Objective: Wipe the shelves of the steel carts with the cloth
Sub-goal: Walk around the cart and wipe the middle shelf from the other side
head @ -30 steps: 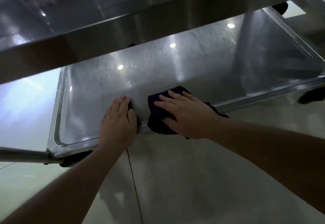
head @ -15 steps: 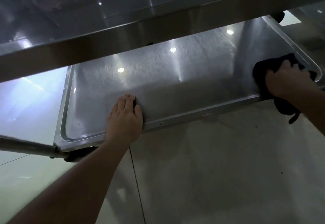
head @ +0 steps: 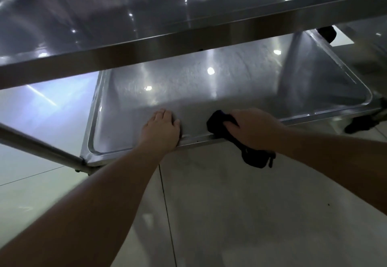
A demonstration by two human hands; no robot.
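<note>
The steel cart's bottom shelf (head: 209,90) is a shiny tray with a raised rim, seen below the upper shelf (head: 146,15). My left hand (head: 161,130) rests flat over the near rim of the bottom shelf, fingers straight. My right hand (head: 251,128) grips a dark cloth (head: 217,124) on the same near rim, a little right of the left hand. Part of the cloth hangs down past the rim below my wrist.
The upper shelf's front edge (head: 188,42) crosses the view above my hands. A steel leg tube (head: 37,145) runs to the shelf's near left corner. Dark caster wheels (head: 360,124) sit at the right. Pale tiled floor (head: 230,214) lies below.
My right hand with the cloth swept from the middle of the near rim out to the right corner, then back beside my left hand. The left hand stayed on the rim.
</note>
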